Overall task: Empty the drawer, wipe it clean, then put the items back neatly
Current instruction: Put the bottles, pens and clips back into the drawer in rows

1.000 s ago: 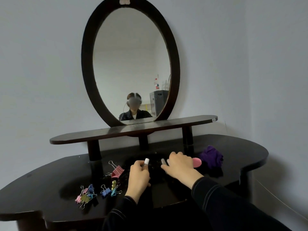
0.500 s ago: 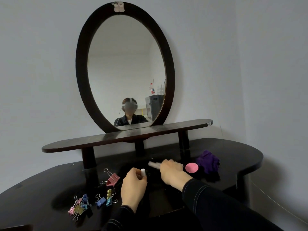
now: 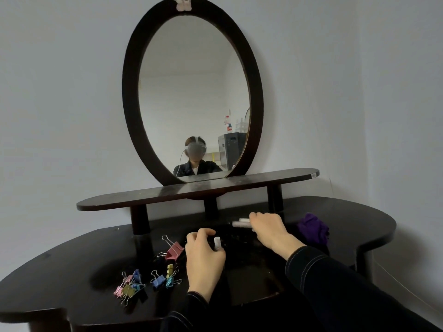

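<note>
Gripping small pale tubes in both hands over a glossy black wooden dressing table.

A dark-framed oval mirror stands behind one long raised dark shelf on three stub legs, and the glass reflects the seated person. The table's near edge and both dark sleeves are cut off at the bottom. One crumpled purple cloth lies just right of the right hand, whose curled fingers cover two whitish tubes, leaving only the ends showing. The left hand is closed round one upright white tube. To its left on the tabletop lie one large pink binder clip and a tangle of small coloured binder clips, at least six, too overlapped to count. The drawer cannot be told apart from the dark wood beneath the hands.
</note>
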Motion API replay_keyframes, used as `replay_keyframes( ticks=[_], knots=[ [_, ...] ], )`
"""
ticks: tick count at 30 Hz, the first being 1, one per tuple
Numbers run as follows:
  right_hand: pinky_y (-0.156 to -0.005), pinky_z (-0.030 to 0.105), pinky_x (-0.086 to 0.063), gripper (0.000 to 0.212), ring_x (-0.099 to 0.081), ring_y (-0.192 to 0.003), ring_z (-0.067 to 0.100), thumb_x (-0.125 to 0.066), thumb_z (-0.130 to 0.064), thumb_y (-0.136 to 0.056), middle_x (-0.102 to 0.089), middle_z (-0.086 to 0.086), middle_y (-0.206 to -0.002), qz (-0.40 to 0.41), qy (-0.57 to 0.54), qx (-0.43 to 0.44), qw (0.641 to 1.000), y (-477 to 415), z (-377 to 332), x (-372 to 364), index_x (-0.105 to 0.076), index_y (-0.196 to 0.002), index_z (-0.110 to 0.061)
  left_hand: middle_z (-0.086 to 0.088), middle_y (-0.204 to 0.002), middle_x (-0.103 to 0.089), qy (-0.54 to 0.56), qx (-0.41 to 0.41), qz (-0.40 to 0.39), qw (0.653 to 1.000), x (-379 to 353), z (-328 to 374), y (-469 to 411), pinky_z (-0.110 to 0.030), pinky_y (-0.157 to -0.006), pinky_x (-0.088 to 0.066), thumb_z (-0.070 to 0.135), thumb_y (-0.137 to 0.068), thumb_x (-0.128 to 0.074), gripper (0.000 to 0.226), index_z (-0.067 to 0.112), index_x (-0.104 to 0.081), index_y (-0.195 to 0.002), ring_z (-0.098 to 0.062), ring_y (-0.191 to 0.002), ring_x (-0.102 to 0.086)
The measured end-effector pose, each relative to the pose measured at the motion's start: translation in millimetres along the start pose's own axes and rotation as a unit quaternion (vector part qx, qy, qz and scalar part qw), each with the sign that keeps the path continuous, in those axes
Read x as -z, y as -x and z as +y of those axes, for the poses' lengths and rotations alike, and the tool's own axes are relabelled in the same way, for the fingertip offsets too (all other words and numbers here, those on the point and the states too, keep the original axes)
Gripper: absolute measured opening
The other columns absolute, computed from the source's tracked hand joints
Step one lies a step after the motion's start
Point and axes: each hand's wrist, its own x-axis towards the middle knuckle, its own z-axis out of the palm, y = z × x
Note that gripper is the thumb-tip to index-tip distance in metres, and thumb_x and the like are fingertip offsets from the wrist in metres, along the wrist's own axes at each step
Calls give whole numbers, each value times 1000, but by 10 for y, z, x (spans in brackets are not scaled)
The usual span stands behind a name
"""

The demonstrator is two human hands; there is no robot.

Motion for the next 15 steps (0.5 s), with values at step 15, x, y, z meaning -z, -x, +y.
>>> replay_keyframes(
  ticks=[15],
  knots=[
    [-61, 13, -53, 7, -71, -74, 4, -62, -18, -100, -73, -7, -77, 83, -780, -49, 618, 1114, -514, 1106, -66, -106, -19, 1, -117, -71, 488, 95, -144, 856, 301, 839, 817, -44, -85, -59, 33, -98, -57, 27, 32, -62, -124, -18, -107, -69]
  ],
)
